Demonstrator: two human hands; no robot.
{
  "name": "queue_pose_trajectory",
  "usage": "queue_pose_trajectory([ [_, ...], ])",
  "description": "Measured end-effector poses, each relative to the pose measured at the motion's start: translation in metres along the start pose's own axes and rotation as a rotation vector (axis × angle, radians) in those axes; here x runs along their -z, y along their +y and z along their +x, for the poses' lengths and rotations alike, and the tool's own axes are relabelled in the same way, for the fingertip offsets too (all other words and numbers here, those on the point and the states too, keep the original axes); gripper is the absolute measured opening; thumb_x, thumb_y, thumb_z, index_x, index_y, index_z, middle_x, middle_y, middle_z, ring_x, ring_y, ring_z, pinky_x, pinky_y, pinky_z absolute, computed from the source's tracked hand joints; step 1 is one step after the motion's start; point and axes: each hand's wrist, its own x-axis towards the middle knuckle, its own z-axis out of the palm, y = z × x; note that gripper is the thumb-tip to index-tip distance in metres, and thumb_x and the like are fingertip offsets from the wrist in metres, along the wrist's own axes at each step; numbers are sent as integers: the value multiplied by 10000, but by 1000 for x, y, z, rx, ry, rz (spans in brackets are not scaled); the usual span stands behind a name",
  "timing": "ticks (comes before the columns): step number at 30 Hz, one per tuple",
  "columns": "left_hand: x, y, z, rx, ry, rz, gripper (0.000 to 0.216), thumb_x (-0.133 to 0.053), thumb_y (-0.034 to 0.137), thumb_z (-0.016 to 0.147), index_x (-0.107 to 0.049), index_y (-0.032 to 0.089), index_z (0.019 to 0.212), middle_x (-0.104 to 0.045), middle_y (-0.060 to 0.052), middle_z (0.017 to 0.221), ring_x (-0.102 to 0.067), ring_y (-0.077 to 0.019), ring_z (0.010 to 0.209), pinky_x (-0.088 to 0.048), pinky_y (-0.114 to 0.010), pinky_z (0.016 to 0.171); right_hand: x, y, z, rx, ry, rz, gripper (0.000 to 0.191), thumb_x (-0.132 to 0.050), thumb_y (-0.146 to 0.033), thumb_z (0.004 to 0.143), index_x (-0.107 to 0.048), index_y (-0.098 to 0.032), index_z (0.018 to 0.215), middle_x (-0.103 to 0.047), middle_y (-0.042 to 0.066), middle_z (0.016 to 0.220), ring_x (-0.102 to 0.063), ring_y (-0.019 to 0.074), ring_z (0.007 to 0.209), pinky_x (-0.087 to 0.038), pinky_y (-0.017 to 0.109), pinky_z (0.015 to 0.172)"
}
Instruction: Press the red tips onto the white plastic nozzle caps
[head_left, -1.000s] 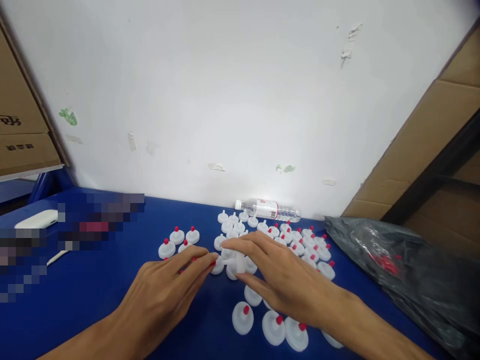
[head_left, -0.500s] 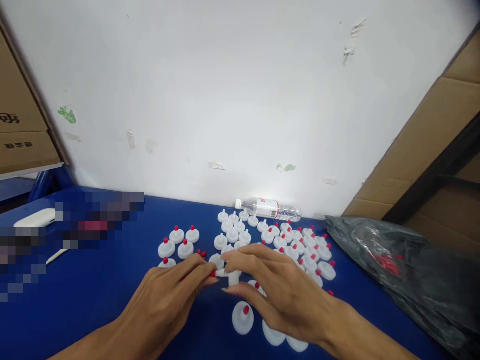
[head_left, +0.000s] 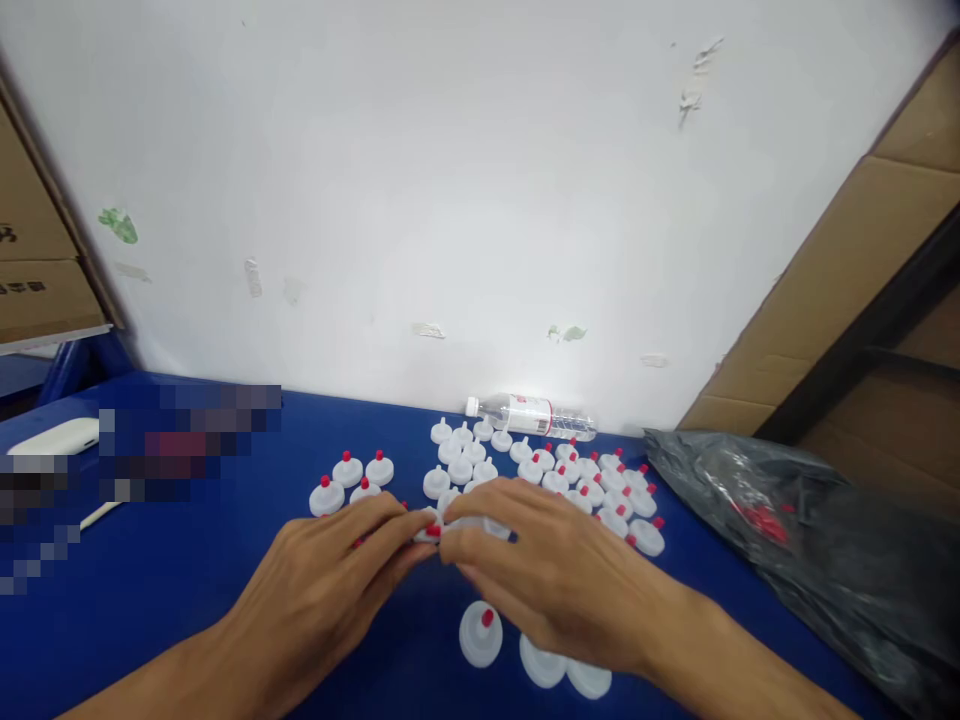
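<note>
My left hand (head_left: 341, 575) and my right hand (head_left: 555, 575) meet above the blue table, fingers pinched together. At their fingertips is a white nozzle cap (head_left: 426, 537) with a small red tip (head_left: 433, 530), mostly covered by the fingers. Several red-tipped white nozzle caps stand beside my left hand, such as this cap (head_left: 347, 470). Behind my right hand are white caps with bare nozzles (head_left: 459, 470) and a cluster of red-tipped caps (head_left: 615, 498). Another red-tipped cap (head_left: 480, 635) lies in front, near two white caps (head_left: 543, 662) partly under my right wrist.
A clear plastic bottle (head_left: 532, 413) lies against the white wall (head_left: 450, 200). On the right, a dark plastic bag (head_left: 810, 560) shows red pieces inside, near cardboard (head_left: 787, 320). A white object (head_left: 56, 437) and a blurred-out area are on the left of the blue table (head_left: 187, 560).
My hands have come closer together, and the white cap between them has turned and is now more hidden. The whole view has shifted slightly.
</note>
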Motion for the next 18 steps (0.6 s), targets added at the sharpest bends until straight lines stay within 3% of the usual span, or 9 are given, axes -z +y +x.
queue_pose_trajectory([
  [2,2,-4,3,25,-8,114,219,-437,260,1128,-643,240,1201,-727,-19,971,-689,-190,832,-476,-288,567,5,11,-1,-125,-22,14,193,-512,-147,1065,-627,-209,1207,-692,80,1206,-690,225,1045,-605,399,909],
  [5,3,-7,4,87,-72,182,251,-460,197,1073,-702,232,1016,-697,-55,960,-622,-266,931,-536,-380,767,7,30,-5,-355,-25,20,247,-445,-243,1113,-653,-222,1243,-677,88,1236,-715,202,925,-623,394,812],
  [7,0,-7,1,111,-115,193,264,-473,178,1040,-714,216,939,-682,-82,963,-593,-294,957,-533,-451,846,4,43,-8,-431,-15,2,311,-410,-277,1129,-657,-217,1308,-686,101,1271,-736,214,955,-633,417,832],
  [11,-6,-8,-7,97,-202,287,248,-492,156,1002,-739,173,983,-684,-141,1028,-580,-328,982,-530,-485,834,-4,60,-15,-422,-35,-37,358,-391,-288,1133,-702,-185,1277,-742,118,1263,-708,293,1187,-570,538,1032],
  [14,-7,-9,-9,49,-250,343,233,-513,152,993,-745,164,970,-688,-144,1002,-579,-325,964,-539,-477,823,-9,67,-19,-393,-70,-44,380,-385,-293,1133,-753,-201,1118,-783,99,1180,-700,300,1228,-542,551,1073],
  [18,-7,-9,-7,1,-285,407,230,-529,129,977,-753,141,932,-695,-153,971,-587,-328,923,-537,-478,791,-15,72,-23,-375,-113,-43,409,-356,-302,1139,-751,-196,1120,-795,95,1155,-681,299,1265,-500,577,1114],
])
